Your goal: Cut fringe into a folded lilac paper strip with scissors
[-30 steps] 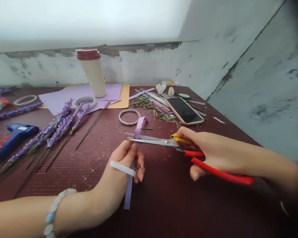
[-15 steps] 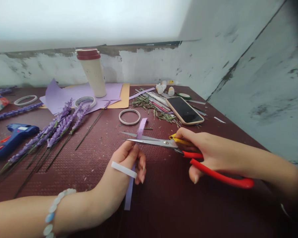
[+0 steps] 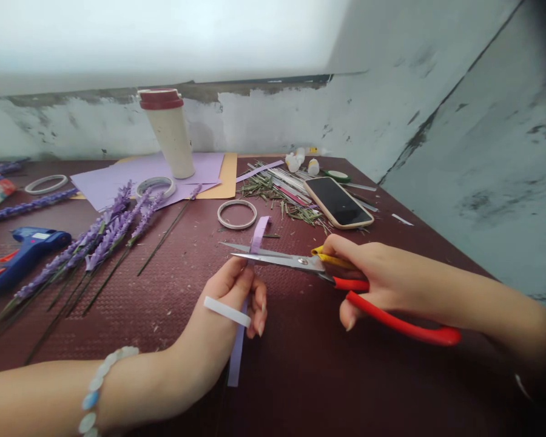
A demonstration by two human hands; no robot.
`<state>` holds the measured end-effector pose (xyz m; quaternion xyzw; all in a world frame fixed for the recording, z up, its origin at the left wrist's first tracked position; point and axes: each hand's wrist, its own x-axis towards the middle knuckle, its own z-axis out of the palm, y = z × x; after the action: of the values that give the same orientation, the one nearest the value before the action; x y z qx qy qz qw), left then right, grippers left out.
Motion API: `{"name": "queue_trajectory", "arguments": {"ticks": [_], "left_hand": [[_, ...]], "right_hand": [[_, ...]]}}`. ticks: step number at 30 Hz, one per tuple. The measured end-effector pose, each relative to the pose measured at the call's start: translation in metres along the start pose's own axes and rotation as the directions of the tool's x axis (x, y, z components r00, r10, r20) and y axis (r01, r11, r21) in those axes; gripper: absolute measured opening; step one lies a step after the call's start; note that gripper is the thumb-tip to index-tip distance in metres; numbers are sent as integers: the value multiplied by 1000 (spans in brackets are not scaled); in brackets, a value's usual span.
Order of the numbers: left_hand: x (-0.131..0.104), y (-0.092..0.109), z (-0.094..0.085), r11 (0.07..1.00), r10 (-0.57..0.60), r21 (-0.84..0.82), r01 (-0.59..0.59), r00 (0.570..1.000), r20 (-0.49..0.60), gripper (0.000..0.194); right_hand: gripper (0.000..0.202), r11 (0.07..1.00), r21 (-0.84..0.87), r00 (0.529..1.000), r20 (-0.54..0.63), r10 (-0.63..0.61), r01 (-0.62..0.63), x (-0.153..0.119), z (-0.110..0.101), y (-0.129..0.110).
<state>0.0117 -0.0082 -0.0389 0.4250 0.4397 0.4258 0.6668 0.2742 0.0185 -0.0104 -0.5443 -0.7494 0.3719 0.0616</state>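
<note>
My left hand (image 3: 236, 297) pinches a purple paper strip (image 3: 260, 235); its curled top rises above my fingertips and its tail hangs below my palm. A white strip (image 3: 226, 311) lies across the back of this hand. Scissors (image 3: 279, 260) with red and yellow handles are in my right hand (image 3: 359, 273). Their blades are slightly apart, on either side of the purple strip just above my left fingertips.
Purple flower stems (image 3: 104, 233) and a blue glue gun (image 3: 31, 249) lie left. A cup (image 3: 170, 139) stands on purple paper (image 3: 209, 165) at the back. A tape roll (image 3: 237, 215), green clippings (image 3: 300, 212) and a phone (image 3: 339, 203) lie beyond my hands.
The scissors' handles have come slightly closer together, with my right thumb a little further left. The raised corner of the purple paper at the back has flattened. My left hand has hardly moved.
</note>
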Motion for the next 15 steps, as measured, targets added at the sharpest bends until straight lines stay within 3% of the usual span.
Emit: {"name": "queue_trajectory", "arguments": {"ticks": [3, 9, 15], "left_hand": [[0, -1, 0, 1000, 6, -3, -6, 1000, -2, 30], [1, -1, 0, 1000, 4, 18, -5, 1000, 19, 34], [-1, -1, -3, 999, 18, 31, -19, 999, 29, 37]], "right_hand": [[48, 999, -28, 1000, 3, -21, 21, 0, 0, 1], [61, 994, -91, 998, -46, 51, -55, -2, -2, -2], [70, 995, 11, 995, -15, 99, -99, -6, -3, -2]]}}
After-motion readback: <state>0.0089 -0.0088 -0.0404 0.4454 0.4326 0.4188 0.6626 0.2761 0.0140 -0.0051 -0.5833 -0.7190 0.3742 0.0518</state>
